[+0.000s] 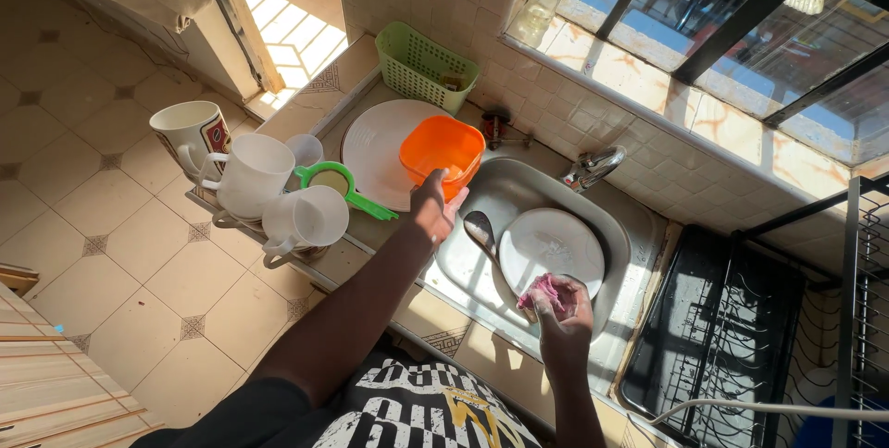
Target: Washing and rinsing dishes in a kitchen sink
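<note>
Hard window (741,31) sunlight, deep shadows, edge distortion

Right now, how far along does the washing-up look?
Early, it seems. Left hand grips the orange bowl; right hand holds a pink cloth over the plate in the sink. Mugs and a strainer wait; the rack holds nothing.
</note>
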